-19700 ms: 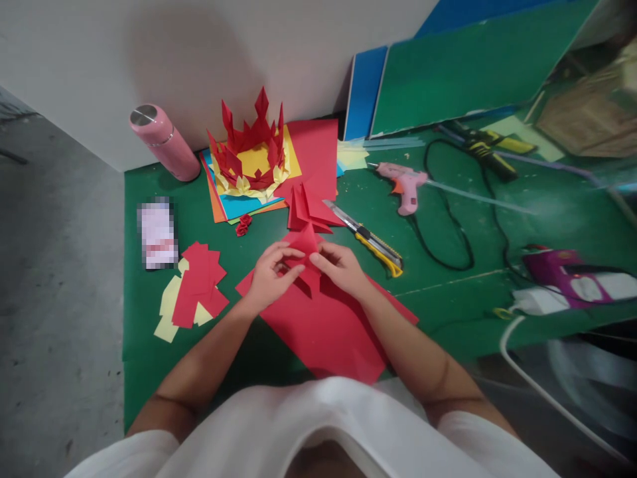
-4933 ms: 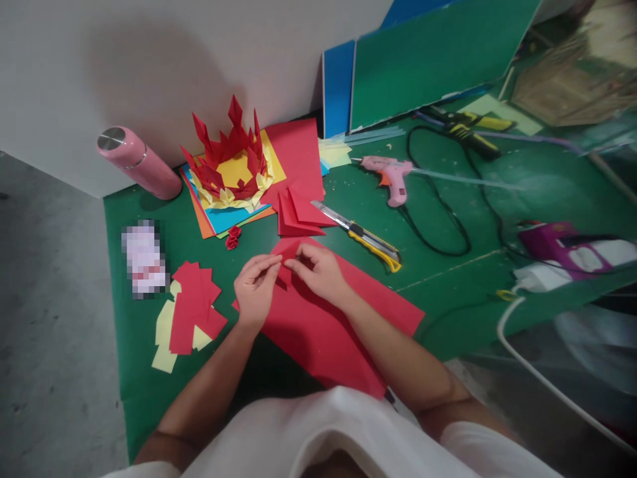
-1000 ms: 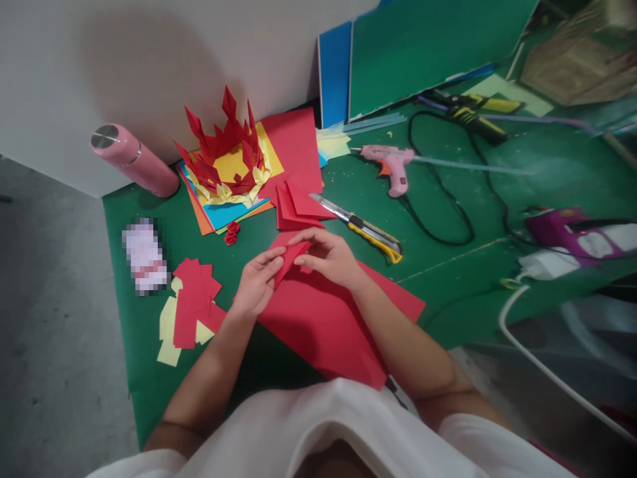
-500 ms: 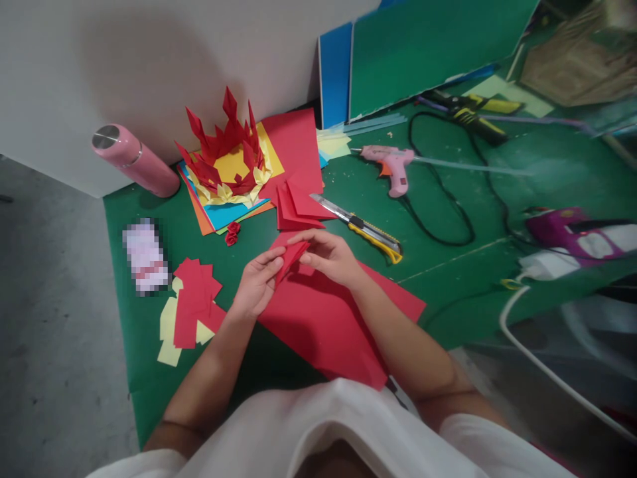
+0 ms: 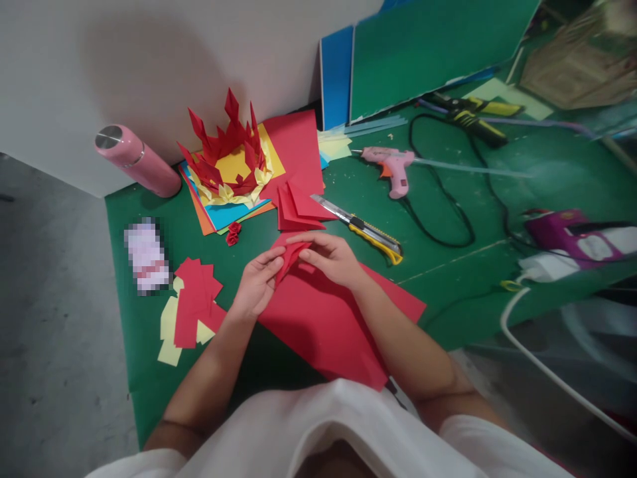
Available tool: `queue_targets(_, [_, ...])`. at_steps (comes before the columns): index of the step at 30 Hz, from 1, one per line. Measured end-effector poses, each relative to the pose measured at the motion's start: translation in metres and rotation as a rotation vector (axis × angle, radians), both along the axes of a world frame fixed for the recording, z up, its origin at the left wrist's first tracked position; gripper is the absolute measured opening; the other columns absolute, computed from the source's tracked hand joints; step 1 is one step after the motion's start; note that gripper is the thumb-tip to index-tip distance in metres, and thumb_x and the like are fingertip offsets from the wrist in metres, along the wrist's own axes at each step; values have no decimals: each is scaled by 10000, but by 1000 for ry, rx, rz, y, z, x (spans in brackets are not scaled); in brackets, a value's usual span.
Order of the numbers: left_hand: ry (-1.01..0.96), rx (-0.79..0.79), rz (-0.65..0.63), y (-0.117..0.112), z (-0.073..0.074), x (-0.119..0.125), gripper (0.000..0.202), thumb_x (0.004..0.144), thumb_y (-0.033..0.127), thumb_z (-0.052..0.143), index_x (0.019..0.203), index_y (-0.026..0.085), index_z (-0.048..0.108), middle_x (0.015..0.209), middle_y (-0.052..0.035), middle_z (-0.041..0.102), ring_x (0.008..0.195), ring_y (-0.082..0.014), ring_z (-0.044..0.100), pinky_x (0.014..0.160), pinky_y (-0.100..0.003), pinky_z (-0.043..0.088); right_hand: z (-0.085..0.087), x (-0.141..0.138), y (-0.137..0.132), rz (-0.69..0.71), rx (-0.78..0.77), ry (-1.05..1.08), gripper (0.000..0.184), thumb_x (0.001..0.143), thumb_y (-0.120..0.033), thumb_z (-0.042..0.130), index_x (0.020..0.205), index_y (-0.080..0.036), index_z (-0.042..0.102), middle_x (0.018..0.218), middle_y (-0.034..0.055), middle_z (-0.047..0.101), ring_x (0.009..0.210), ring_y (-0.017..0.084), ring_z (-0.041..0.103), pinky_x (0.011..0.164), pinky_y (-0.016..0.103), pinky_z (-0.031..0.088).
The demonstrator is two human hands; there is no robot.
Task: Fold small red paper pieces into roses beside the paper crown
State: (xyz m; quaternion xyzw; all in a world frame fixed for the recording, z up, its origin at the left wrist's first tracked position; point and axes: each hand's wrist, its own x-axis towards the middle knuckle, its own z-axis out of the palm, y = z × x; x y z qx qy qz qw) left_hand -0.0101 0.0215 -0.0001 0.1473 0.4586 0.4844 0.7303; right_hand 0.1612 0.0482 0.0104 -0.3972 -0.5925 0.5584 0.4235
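Between my two hands is a small piece of folded red paper (image 5: 289, 257), its layers partly spread. My left hand (image 5: 259, 279) pinches its left side between thumb and fingers. On its right side, my right hand (image 5: 331, 257) grips the edge, thumb below and fingers along the top. Beneath them lies a large red paper sheet (image 5: 333, 318) on the green table. Just beyond my fingers stand folded red paper pieces (image 5: 298, 211), with a yellow-handled utility knife (image 5: 363, 229) beside them. Farther back sits a red and yellow paper crown (image 5: 229, 162) on stacked coloured sheets.
At left are a pink bottle (image 5: 139, 162), a blurred-out phone (image 5: 146, 255) and red and yellow paper scraps (image 5: 192, 305). Small red paper roses (image 5: 233, 232) lie nearby. A pink glue gun (image 5: 391, 166) with a looping cord, pliers (image 5: 478, 119) and a power strip (image 5: 550, 265) occupy the right.
The folded red paper has opened out slightly between my fingers, and my right fingers have shifted a little over it. Everything else stays in place.
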Motion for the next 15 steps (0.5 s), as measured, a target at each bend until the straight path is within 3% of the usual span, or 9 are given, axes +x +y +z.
queue_targets(5, [102, 57, 54, -2, -3, 3, 367, 524, 336, 902, 819, 195, 736, 826, -15, 741, 732, -108, 683, 762, -233, 548, -2, -5, -1, -60, 46, -44, 202, 843, -300, 611, 1017, -221, 677, 1049, 60, 711, 935, 186, 670, 786, 310, 549])
queue_targets(11, [535, 342, 119, -6, -8, 5, 208, 674, 358, 804, 803, 210, 735, 912, -38, 698, 918, -148, 643, 864, -281, 515, -4, -12, -7, -248, 196, -164, 80, 815, -199, 559, 878, -218, 606, 868, 31, 683, 777, 156, 641, 732, 306, 534])
queue_targets(15, [763, 428, 101, -8, -2, 5, 166, 720, 366, 762, 823, 236, 766, 960, -63, 682, 1029, -194, 617, 875, -305, 515, -3, -15, -8, -296, 386, -284, 100, 822, -177, 557, 877, -232, 620, 906, 49, 707, 863, 194, 655, 808, 360, 517])
